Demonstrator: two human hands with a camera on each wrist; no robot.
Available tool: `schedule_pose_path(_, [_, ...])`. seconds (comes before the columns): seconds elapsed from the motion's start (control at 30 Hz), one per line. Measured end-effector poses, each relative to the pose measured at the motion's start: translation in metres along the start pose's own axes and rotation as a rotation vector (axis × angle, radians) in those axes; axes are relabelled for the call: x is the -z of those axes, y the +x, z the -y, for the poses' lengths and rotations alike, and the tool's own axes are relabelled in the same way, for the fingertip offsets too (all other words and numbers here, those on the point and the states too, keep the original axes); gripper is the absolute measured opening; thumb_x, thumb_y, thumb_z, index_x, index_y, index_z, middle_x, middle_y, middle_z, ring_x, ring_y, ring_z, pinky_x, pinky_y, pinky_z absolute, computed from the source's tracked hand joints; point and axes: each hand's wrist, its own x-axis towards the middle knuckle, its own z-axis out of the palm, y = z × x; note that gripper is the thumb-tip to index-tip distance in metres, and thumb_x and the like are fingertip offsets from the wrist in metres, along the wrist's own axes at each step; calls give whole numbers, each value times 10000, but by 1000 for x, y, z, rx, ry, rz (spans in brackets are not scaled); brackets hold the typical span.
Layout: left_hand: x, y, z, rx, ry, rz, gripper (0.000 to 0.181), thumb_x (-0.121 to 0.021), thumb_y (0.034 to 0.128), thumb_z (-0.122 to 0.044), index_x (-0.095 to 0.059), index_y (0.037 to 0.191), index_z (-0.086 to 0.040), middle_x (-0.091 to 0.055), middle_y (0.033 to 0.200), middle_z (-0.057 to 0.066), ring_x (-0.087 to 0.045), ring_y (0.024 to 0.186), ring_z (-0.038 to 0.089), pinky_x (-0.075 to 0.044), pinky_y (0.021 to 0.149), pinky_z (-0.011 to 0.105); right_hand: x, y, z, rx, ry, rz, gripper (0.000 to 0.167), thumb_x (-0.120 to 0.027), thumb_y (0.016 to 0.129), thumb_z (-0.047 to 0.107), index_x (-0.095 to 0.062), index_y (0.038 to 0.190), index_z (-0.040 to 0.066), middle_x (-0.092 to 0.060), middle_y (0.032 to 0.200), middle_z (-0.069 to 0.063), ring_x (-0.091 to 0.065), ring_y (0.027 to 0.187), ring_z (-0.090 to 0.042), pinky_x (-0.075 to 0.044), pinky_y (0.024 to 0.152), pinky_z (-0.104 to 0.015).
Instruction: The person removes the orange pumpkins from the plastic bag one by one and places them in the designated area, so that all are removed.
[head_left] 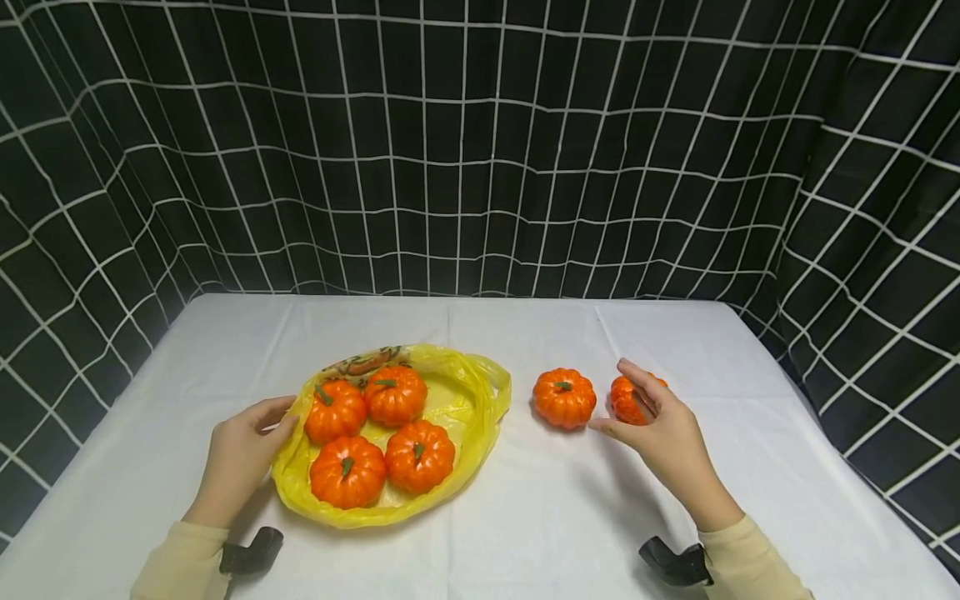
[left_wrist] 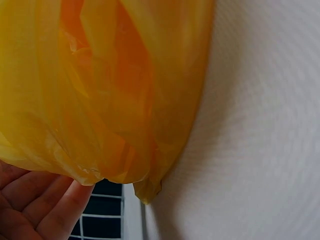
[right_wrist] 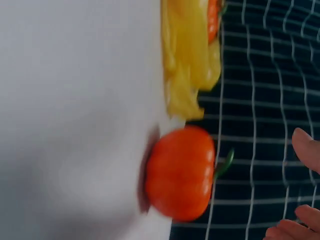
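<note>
A yellow plastic bag (head_left: 480, 433) stands with its mouth spread wide on the cloth. Several small orange pumpkins (head_left: 348, 472) with green stems lie in it. At the bag's left rim my left hand (head_left: 243, 454) pinches the plastic between thumb and forefinger; its other fingers (left_wrist: 60, 205) lie against the outside in the left wrist view. My right hand (head_left: 667, 442) hovers over the right side, thumb and fingers spread, holding nothing. One pumpkin (head_left: 564, 398) sits just left of its thumb. A second pumpkin (head_left: 626, 400) is partly hidden behind the right hand.
A white cloth (head_left: 525, 533) covers the table. Black curtains with a white grid (head_left: 465, 167) surround it at the back and both sides. A black curved piece is strapped at each wrist. Brown printing marks the bag's far inner side.
</note>
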Motion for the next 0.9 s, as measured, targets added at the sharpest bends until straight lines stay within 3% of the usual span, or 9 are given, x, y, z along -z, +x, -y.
schedule_pose_path(0.1, [0, 0, 0, -3, 5, -1, 324, -635, 962, -135, -656, 1251, 10, -685, 1209, 252, -672, 1111, 426, -577, 916, 490, -9, -4, 8, 34, 36, 21, 854, -864, 763, 156, -431, 1493, 65, -425, 1550, -170, -464, 1397, -350, -429, 1022, -112])
schedule_pose_path(0.33, [0, 0, 0, 6, -2, 5, 330, -630, 966, -139, -651, 1259, 10, -679, 1227, 248, -662, 1134, 423, -572, 929, 490, -31, -4, 18, 123, 27, 63, 827, -875, 736, 122, -470, 1449, 17, -429, 1550, -161, -403, 1447, -341, -373, 1107, -289])
schedule_pose_path(0.7, [0, 0, -1, 2, -13, -6, 321, -635, 957, -124, -660, 1244, 16, -688, 1208, 249, -663, 1131, 422, -567, 936, 494, -58, -4, 27, 146, 66, 120, 799, -890, 718, 139, -519, 1421, 59, -494, 1509, -123, -434, 1431, -309, -414, 1118, -352])
schedule_pose_path(0.9, [-2, 1, 1, -3, -12, -12, 317, -635, 956, -120, -662, 1241, 17, -690, 1207, 245, -656, 1145, 423, -563, 941, 496, -73, -5, 35, 165, 132, 185, 797, -883, 721, 103, -509, 1421, 25, -486, 1505, -168, -501, 1379, -335, -442, 1103, -398])
